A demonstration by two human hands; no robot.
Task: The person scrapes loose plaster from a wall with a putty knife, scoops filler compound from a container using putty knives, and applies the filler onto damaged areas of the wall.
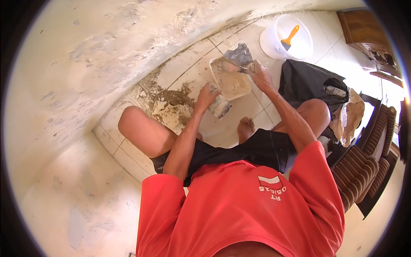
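My left hand (206,97) is closed around a putty-smeared scraper (220,107), whose broad blade points down and to the right. Closed on the handle of a second scraper (239,56) is my right hand (260,76); that wide, stained blade is over the upper edge of a shallow rectangular tray (233,88). Pale, wet-looking material lies in the tray, which stands on the tiles between my hands. Left of my left hand, brown debris (177,97) and pale flakes (170,114) lie on the floor.
A white bucket (274,42) with an orange-handled scraper (291,36) stands at the upper right. Beside it lie a black bag (306,79) and torn brown paper (353,115). A striped cushioned seat (355,173) is at the right; a patchy wall (94,55) rises at the left.
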